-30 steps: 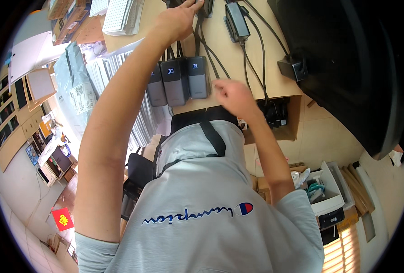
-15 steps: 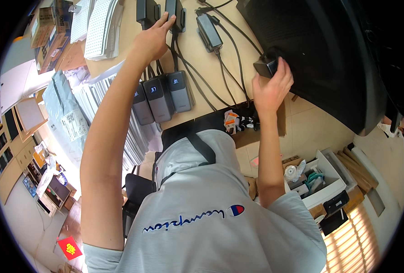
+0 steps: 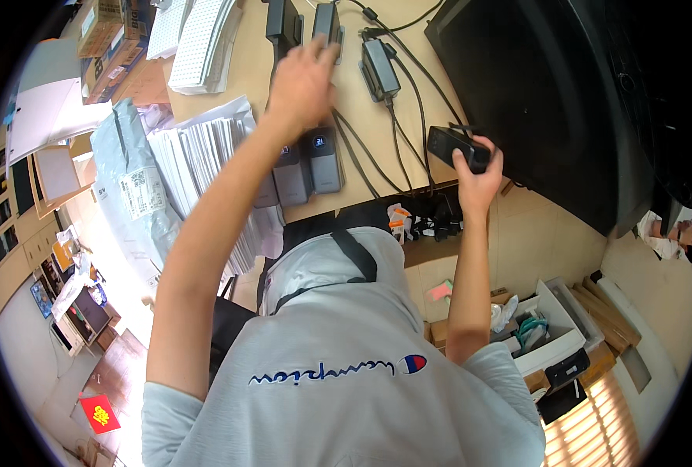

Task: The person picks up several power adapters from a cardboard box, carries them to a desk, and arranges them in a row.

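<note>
Right hand (image 3: pixel 478 177) closed on a black block (image 3: pixel 447 145), left hand (image 3: pixel 303 87) by an adapter (image 3: pixel 326 20).
Right of the grey power banks (image 3: pixel 325 162), by the desk's (image 3: pixel 366 121) edge, the block's long axis slants from upper left to lower right, thumb and fingers round its lower end. Beyond, the left hand, blurred, fingers loosely parted, is nearer the adapter; I cannot tell if it holds it.

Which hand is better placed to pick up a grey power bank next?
Probably the left hand: it's nearer the grey power banks and seems to hold nothing, while the right hand holds a black rectangular device.
</note>
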Tool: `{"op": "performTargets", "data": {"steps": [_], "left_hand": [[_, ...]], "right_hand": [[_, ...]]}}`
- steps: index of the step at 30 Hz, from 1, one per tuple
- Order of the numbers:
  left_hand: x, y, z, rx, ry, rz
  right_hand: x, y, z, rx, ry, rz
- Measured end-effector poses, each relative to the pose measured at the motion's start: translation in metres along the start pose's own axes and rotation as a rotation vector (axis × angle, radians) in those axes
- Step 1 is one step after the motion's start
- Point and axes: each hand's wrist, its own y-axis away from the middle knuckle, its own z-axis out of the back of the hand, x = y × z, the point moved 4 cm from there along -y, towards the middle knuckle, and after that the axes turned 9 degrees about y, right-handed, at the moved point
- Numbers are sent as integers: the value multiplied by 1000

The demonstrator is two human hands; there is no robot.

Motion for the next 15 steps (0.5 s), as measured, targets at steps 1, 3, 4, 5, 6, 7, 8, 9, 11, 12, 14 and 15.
{"op": "performTargets", "data": {"steps": [1,3,4,5,6,7,8,9,11,12,14,15], "left_hand": [[-34,14,9,-3,125,-74],[-101,51,30,8,384,-223],[-124,69,38,19,512,-278],[-140,81,40,22,597,-258],[-149,90,38,24,682,-245],[-150,94,39,-50,676,-203],[-146,98,35,-30,667,-183],[-140,102,32,-10,658,-162],[-135,107,33,-20,694,-124],[-132,110,33,-3,697,-111],[-125,117,33,31,709,-88],[-120,120,31,63,825,-2]], "right_hand": [[0,8,5,11,-177,-99],[23,20,10,155,-347,-204],[42,26,11,243,-438,-248],[63,33,6,381,-646,-401],[76,39,1,429,-718,-420],[82,44,-2,483,-743,-439],[85,50,-4,539,-766,-463],[90,54,-6,518,-724,-408],[94,57,-11,528,-591,-346],[96,58,-13,534,-526,-313],[98,64,-16,604,-570,-378],[98,66,-16,637,-589,-411]]}}
